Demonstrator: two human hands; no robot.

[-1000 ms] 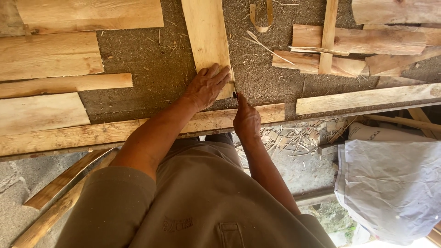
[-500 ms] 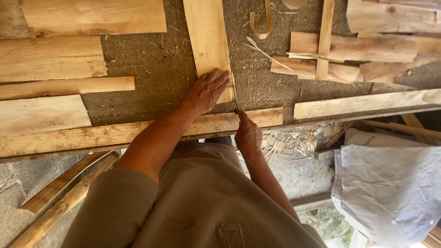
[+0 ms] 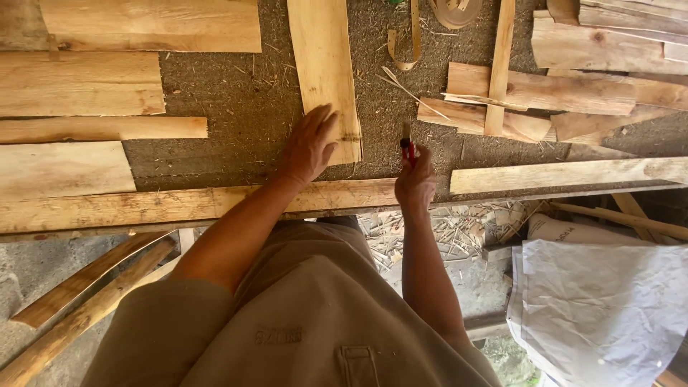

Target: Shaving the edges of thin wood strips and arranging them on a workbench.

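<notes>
My left hand (image 3: 309, 145) lies flat, fingers spread, on the near end of a pale wooden board (image 3: 324, 68) that runs away from me across the rough bench top. My right hand (image 3: 416, 179) is closed around a small red-handled tool (image 3: 407, 147), perhaps a pencil or marker; its tip points up, just right of the board's near corner. Both forearms reach over a long wooden plank (image 3: 193, 204) along the bench's front edge.
Several flat boards (image 3: 79, 93) lie at the left. A pile of offcuts and strips (image 3: 530, 93) sits at the back right, another long plank (image 3: 566, 174) at the right front. Below the bench are curved poles (image 3: 79, 301), wood shavings and a white sack (image 3: 602, 308).
My right hand with the red tool has drawn back slightly to the right, away from the board's corner. My left hand stays pressed on the board.
</notes>
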